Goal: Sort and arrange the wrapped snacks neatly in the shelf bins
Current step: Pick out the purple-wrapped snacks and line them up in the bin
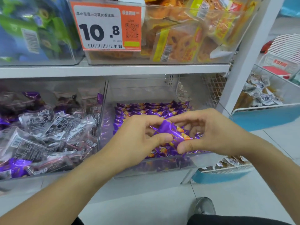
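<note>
Both hands, the left hand [139, 135] and right hand [209, 132], pinch 1 purple snack [174, 133] over the near end of the clear bin [162, 168]; setting it down carelessly could ruffle the tidy rows [152, 108] behind.

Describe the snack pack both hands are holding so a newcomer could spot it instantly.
Start at the orange price tag reading 10.8, then drop to the clear bin below it on the lower shelf. Above its tidy purple rows, the left hand and right hand pinch one purple snack pack, the only one lifted and tilted.
</note>
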